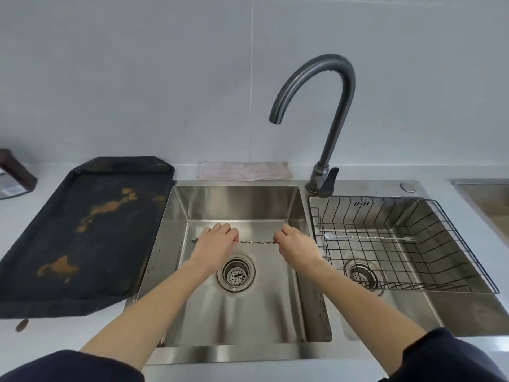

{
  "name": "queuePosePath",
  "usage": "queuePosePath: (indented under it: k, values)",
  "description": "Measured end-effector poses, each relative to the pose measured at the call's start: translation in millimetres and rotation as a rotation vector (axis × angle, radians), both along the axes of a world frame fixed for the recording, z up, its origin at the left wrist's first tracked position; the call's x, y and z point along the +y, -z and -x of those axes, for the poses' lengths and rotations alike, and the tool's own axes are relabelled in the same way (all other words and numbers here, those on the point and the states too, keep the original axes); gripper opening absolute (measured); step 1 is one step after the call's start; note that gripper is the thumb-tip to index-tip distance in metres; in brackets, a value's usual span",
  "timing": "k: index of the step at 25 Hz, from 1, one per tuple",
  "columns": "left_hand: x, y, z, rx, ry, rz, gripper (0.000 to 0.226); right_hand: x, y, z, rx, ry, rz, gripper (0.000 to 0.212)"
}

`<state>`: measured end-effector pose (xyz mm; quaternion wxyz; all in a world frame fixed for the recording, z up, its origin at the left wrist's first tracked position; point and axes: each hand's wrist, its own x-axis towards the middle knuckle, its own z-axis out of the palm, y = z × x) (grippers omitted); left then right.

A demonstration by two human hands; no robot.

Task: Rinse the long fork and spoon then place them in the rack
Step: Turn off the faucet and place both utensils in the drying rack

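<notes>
We see both hands over the left sink basin (275, 321), holding one long twisted-stem utensil (256, 241) level between them, above the drain strainer (236, 272). The left hand (216, 245) has its grip closed around the stem near one end; a short metal tip juts out past it toward the left basin wall. The right hand (296, 248) pinches the other end with fingers together. We cannot tell which end is bowl or tines, as both are hidden.

A second long utensil (369, 237), fork tines at its right end, lies flat in the black wire rack (454, 244), which sits in the right sink basin (468, 321). The rack's left rim is just beside the right hand.

The faucet (325, 111) arches over the divider, spout toward the left basin; no water shows. Room is open in the front half of the left basin.

On the surface (68, 334), a dark tray (82, 232) with brown stains overlaps the basin's left rim. A folded cloth (243, 170) lies behind the basin.

A label on the box (13, 177) at far left is too small to read.
</notes>
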<state>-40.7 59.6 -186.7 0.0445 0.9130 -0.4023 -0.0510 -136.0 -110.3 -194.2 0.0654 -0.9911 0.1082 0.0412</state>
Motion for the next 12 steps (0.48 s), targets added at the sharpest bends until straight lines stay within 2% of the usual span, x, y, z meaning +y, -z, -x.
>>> queuePosePath:
  k: [12]
  values:
    - [-73, -9, 67, 0.029, 0.063, 0.102, 0.023, -72, -18, 75, -0.037, 0.029, 0.068, 0.027]
